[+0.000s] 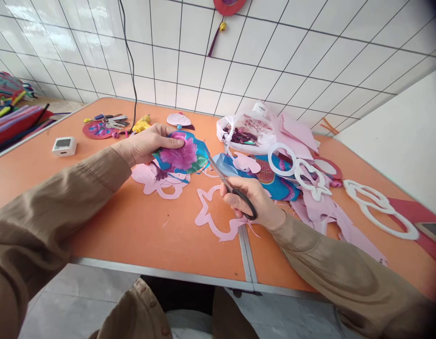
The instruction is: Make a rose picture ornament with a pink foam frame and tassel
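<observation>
Scissors (pixel 223 180) were positioned at the right edge of the flower-printed fabric (pixel 181 154).
The left hand (pixel 150 144) pinched the fabric between thumb and fingers above the orange table (pixel 143 235). The right hand (pixel 255 197) gripped the scissors by their black handles; a pink cutout frame (pixel 204 217) lay beneath.

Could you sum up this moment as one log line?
Left hand: gripping blue floral fabric | right hand: holding black-handled scissors, blades at fabric's edge | orange table: pink cutout frame

The flowered cloth (pixel 179 153) looks glossy, the scissor blades (pixel 218 171) smooth metal, their handles (pixel 252 208) plastic, the tiles (pixel 195 52) shiny.
</observation>
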`<state>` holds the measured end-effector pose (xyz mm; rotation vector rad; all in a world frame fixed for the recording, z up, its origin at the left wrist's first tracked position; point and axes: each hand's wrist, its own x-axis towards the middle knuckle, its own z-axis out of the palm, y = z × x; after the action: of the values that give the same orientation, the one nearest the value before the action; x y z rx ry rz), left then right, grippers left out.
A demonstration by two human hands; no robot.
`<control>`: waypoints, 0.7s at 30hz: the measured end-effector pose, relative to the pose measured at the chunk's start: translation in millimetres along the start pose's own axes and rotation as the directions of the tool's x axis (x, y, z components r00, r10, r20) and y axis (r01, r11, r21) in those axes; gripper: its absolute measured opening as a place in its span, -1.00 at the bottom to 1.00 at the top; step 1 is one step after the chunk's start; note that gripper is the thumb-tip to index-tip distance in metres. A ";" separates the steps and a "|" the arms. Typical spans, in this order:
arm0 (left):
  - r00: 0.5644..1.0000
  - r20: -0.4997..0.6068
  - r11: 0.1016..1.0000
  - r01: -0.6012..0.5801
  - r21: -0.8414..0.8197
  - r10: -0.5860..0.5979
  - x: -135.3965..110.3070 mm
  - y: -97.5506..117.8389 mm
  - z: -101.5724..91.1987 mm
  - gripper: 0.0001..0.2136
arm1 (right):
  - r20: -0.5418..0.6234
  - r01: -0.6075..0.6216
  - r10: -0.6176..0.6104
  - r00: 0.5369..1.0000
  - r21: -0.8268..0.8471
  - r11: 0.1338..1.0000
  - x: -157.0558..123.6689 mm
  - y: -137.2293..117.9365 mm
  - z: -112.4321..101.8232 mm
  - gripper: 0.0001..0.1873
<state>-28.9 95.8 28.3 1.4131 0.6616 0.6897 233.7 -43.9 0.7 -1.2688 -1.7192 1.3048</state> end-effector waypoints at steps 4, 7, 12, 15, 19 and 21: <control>0.999 -0.030 0.994 -0.042 0.101 0.045 -2.4 2.6 5.7 -0.85 | 0.013 0.010 -0.010 1.000 -0.006 1.000 0.2 -0.7 0.2 -0.56; 0.997 -0.016 0.986 -0.076 0.149 0.079 -3.7 4.0 9.3 -0.84 | 0.010 0.023 -0.023 1.000 -0.007 1.000 -0.6 -2.2 0.6 -0.58; 0.993 -0.082 0.987 -0.073 0.142 0.085 -3.6 2.9 11.0 -0.77 | 0.023 0.017 -0.018 1.000 0.006 1.000 -1.9 -4.2 -0.2 -0.52; 0.988 -0.120 0.983 -0.076 0.165 0.096 -3.6 3.2 13.4 -0.77 | 0.037 0.012 -0.013 0.999 0.024 1.000 -1.8 -4.2 -1.3 -0.40; 0.986 -0.149 0.986 -0.052 0.156 0.076 -4.8 4.4 19.1 -0.79 | 0.041 0.000 -0.002 0.999 0.049 0.999 -1.8 -4.1 -1.8 -0.30; 0.988 -0.137 0.990 -0.045 0.137 0.064 -5.4 3.7 21.6 -0.82 | 0.039 0.009 -0.011 0.999 0.060 0.998 -2.0 -4.0 -1.6 -0.30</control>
<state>-16.1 78.0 33.2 1.5199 0.7947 0.8065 234.5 -45.3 5.2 -1.2074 -1.6984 1.3731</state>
